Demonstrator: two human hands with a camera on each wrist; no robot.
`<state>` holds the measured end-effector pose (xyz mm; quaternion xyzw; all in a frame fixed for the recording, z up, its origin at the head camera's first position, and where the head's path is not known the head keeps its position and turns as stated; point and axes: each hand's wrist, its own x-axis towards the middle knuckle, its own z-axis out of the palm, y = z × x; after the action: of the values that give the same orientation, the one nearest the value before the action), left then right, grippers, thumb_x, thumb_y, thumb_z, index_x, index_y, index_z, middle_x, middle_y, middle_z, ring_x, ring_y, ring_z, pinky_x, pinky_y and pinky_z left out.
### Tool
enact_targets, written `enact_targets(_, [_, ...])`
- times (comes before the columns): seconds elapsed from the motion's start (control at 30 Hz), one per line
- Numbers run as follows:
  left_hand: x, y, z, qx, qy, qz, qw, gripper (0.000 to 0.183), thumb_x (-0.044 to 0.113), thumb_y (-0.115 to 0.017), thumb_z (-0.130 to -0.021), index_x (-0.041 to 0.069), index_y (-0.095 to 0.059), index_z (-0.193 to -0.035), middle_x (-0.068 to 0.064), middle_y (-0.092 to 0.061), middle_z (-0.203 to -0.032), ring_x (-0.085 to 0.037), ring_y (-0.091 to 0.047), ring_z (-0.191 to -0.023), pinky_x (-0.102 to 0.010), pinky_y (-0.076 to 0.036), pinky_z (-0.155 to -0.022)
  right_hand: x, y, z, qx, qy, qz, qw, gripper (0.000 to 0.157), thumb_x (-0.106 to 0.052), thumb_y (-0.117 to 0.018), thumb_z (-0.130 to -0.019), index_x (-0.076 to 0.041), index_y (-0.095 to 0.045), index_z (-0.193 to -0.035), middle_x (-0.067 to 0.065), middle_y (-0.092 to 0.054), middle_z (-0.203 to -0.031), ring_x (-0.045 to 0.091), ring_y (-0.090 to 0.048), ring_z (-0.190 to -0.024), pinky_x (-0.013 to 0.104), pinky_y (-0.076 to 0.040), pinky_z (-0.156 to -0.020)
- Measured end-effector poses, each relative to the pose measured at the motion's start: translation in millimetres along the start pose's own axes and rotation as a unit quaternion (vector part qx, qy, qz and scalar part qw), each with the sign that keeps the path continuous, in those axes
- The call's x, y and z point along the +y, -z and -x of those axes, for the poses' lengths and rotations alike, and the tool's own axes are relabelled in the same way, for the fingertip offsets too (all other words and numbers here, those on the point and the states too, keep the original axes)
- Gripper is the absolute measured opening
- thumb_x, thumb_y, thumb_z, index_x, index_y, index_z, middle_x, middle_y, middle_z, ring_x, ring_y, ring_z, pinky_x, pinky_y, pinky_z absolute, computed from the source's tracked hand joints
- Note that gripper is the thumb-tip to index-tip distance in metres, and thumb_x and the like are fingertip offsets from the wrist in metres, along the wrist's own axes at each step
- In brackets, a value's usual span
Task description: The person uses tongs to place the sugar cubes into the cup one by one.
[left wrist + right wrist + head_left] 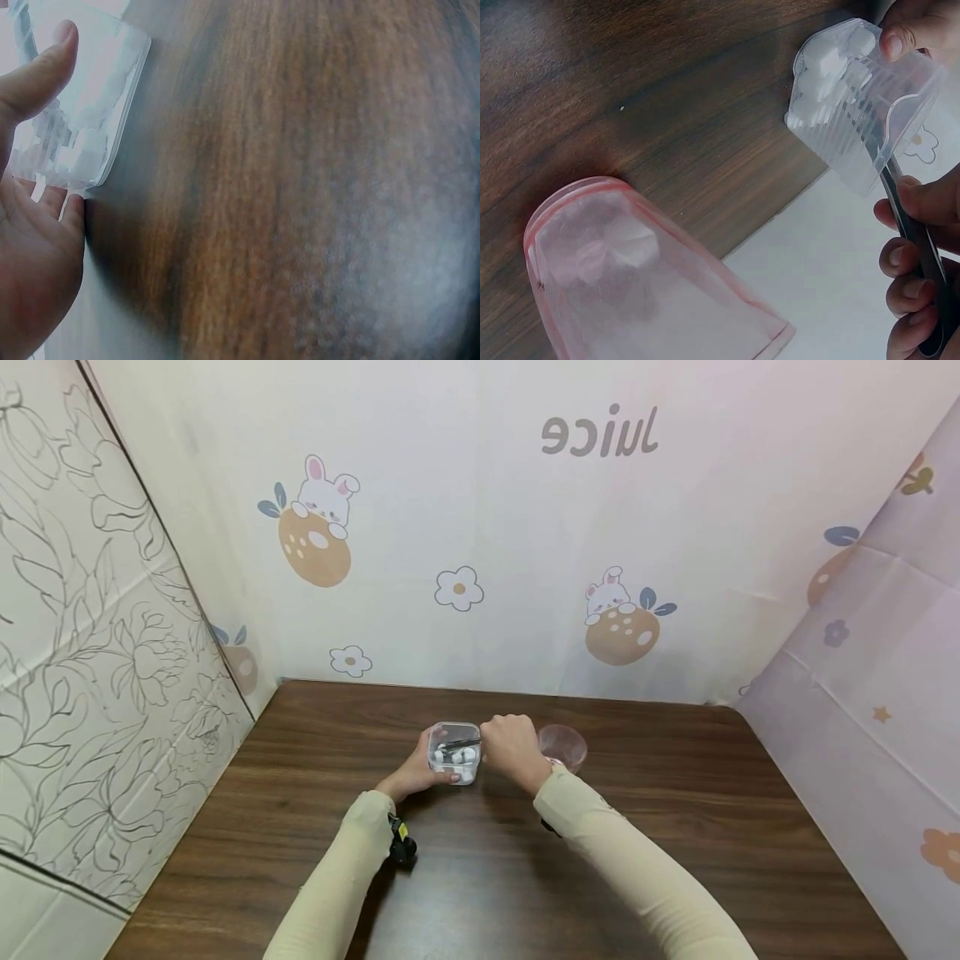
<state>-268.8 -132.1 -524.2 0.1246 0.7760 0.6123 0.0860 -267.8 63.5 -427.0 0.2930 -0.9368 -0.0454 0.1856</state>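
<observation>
Right, left hand [411,772] has the clear container [911,79], fingers bent round it only as far as its width allows, thumb across one wall. White lumps [826,56] sit in the bottom. Can't tell from here if the container touches the bench [675,802]. Right hand [516,747] grips black tweezers [910,231], fingers curled in tight around the shaft; lower end is inside the container, in through the open top. Tips are hard to make out through the ribbed wall, so can't tell if they pinch a lump. Pink cup [566,742] stands upright on the bench, just beside the right wrist and partly behind it. Something pale shows through near its base, too hazy to identify.
</observation>
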Motion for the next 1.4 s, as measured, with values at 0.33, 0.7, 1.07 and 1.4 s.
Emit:
enact_targets(0.33, [12.8, 0.8, 5.8, -0.010, -0.013, -0.004, 0.9999, 0.097, -0.005, -0.077, -0.073, -0.006, -0.012, -0.145, -0.032, -0.026, -0.145, -0.045, -0.028, -0.131, -0.054, -0.018, -0.108, 1, -0.5, 0, 0.001, 0.000, -0.002, 1.000, 0.025, -0.014, -0.072, -0.068, -0.016, -0.054, -0.052, -0.002, -0.050, -0.049, 0.016, -0.043, -0.042, 0.037, -0.039, -0.039])
enact_targets(0.7, [20.2, -0.4, 9.8, -0.008, -0.005, -0.004, 0.9999, 0.097, -0.005, -0.077, -0.072, -0.005, -0.013, -0.145, -0.030, -0.025, -0.146, -0.043, -0.027, -0.132, -0.052, -0.018, -0.108, 11, 6.3, 8, 0.022, 0.003, -0.003, 1.000, 0.025, -0.021, -0.080, -0.060, -0.019, -0.056, -0.053, -0.002, -0.054, -0.052, 0.017, -0.048, -0.044, 0.037, -0.040, -0.039])
enact_targets(1.07, [6.1, -2.5, 2.6, 0.003, 0.001, -0.005, 1.0000, 0.100, 0.000, -0.080, -0.071, 0.003, -0.015, -0.146, -0.023, -0.027, -0.147, -0.036, -0.027, -0.133, -0.048, -0.017, -0.109, 19, 27.8, 16, 0.009, -0.012, -0.020, 1.000, 0.020, -0.017, -0.076, -0.073, -0.016, -0.062, -0.058, -0.004, -0.049, -0.050, 0.013, -0.036, -0.044, 0.032, -0.035, -0.037])
enact_targets(1.4, [10.0, 0.3, 4.5, -0.010, -0.026, 0.001, 0.9996, 0.096, -0.006, -0.078, -0.071, -0.003, -0.014, -0.143, -0.031, -0.030, -0.141, -0.044, -0.032, -0.127, -0.052, -0.019, -0.108, 37, 62.8, 18, 0.039, -0.013, -0.020, 0.999, 0.014, -0.016, -0.071, -0.082, -0.015, -0.073, -0.068, -0.007, -0.038, -0.046, 0.010, -0.025, -0.043, 0.027, -0.024, -0.037])
